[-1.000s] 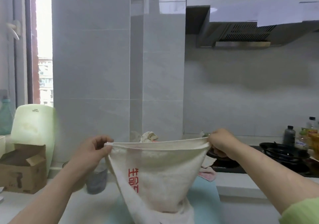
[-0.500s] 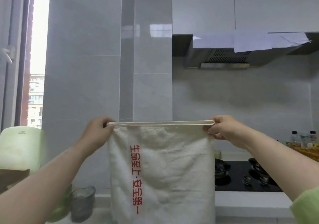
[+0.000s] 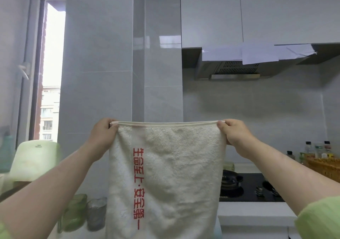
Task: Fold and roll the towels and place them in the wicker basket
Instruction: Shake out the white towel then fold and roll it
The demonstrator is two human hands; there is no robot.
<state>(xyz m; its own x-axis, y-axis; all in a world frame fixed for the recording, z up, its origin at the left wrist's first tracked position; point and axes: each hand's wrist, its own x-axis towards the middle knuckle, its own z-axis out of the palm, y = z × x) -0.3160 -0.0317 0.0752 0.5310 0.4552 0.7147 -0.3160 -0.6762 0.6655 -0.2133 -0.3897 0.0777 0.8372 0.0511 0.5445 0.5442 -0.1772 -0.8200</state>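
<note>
The left hand (image 3: 103,135) and right hand (image 3: 237,133) each pinch a top corner of the towel (image 3: 165,174), which hangs flat between them. It looks soft, light and floppy, so it is probably best gripped at the hemmed corners. The wicker basket (image 3: 323,167) sits farther back, right of the towel.

range hood (image 3: 237,69), paper sheets (image 3: 257,54) along its top | black hob (image 3: 250,189) set in worktop (image 3: 253,213) | bottles (image 3: 316,150) far right | green glass (image 3: 76,214) beside grey glass (image 3: 96,214), left | window (image 3: 53,73)

Daylight from the tall narrow window (image 3: 53,54) at upper left is blown out; glossy grey wall tiles (image 3: 161,43) show glare; lower-left corner blurred.
</note>
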